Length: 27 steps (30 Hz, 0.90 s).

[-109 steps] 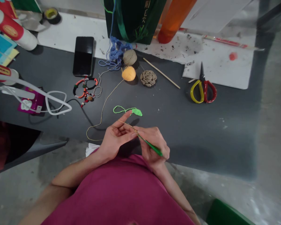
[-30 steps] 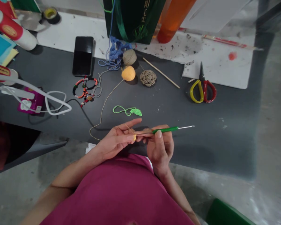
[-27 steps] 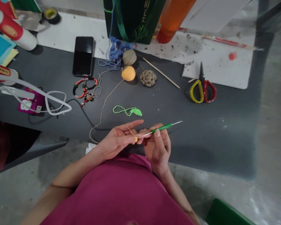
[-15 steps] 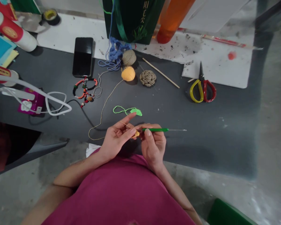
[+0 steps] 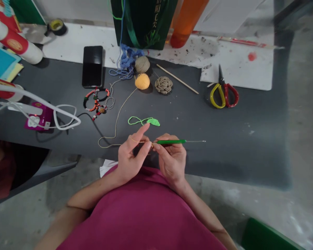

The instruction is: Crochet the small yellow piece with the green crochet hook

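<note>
Fingers (image 5: 145, 149) are meeting nearly tip to tip in front of us: on our left hand (image 5: 131, 156) the thumb is pinching a tiny yellow piece (image 5: 152, 145) against a curled finger while the index is standing raised and apart, and on our right hand (image 5: 172, 158) the thumb and fingertips are closing round a green-handled hook (image 5: 170, 142).

Beneath our hands the grey table (image 5: 224, 146) is spreading out. Along its far side a dark green bag (image 5: 146, 24) is standing, with an orange bottle (image 5: 187, 24) just beside it; both are probably sitting back there to leave our hands room. Off to the right, scissors (image 5: 221, 79) are lying with their red and yellow loops facing us, an easy way round for grasping. A phone (image 5: 92, 66) is lying well to the left, seemingly set aside.

Our hook is lying level across the right fingers, its bare metal end pointing right, away from the yarn; its other end is hiding among the fingertips. A brown rosette (image 5: 163, 85) is resting near the yellow ball (image 5: 142, 81), and a light green knitted piece (image 5: 153, 122) is lying just beyond our raised index. From the ball a thin strand (image 5: 116, 126) is looping slackly to our left hand, likely giving us free yarn; the index seems to be tensioning it. Smallest of all, that yellow piece is sitting between both hands' fingertips, mostly covered.
</note>
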Tool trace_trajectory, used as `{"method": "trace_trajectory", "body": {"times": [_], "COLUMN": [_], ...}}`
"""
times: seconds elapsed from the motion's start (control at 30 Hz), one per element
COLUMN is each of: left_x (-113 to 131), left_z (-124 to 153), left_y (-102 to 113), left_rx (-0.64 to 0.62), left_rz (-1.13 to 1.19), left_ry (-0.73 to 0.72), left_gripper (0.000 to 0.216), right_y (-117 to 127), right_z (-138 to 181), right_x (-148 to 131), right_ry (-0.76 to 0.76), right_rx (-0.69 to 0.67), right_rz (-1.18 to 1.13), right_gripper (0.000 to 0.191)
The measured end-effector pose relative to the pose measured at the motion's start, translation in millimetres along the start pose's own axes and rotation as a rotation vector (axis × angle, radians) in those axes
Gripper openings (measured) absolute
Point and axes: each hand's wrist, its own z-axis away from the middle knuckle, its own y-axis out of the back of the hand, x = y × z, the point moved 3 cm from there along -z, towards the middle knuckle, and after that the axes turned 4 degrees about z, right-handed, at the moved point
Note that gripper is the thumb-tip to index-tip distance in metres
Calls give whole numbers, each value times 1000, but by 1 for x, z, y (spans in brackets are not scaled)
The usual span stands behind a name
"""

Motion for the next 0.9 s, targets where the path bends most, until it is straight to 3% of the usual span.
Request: {"method": "trace_trajectory", "body": {"times": [0.23, 0.53, 0.77, 0.9], "left_x": [-1, -22, -28, -27], "left_z": [8, 18, 19, 17], "left_y": [-3, 2, 3, 2], "left_rx": [94, 127, 86, 67], "left_rz": [-34, 214, 323, 346], "left_ry": [-182, -152, -18, 7], "left_gripper": [35, 24, 17, 18], "right_y": [-13, -18, -10, -2], "right_z": [10, 17, 21, 23], "right_x": [0, 2, 7, 7], "right_ry": [-39, -263, -279, -204], "right_rx": [90, -38, -32, -66], "right_rz": [-13, -227, -198, -98], "right_gripper": [28, 35, 32, 30]}}
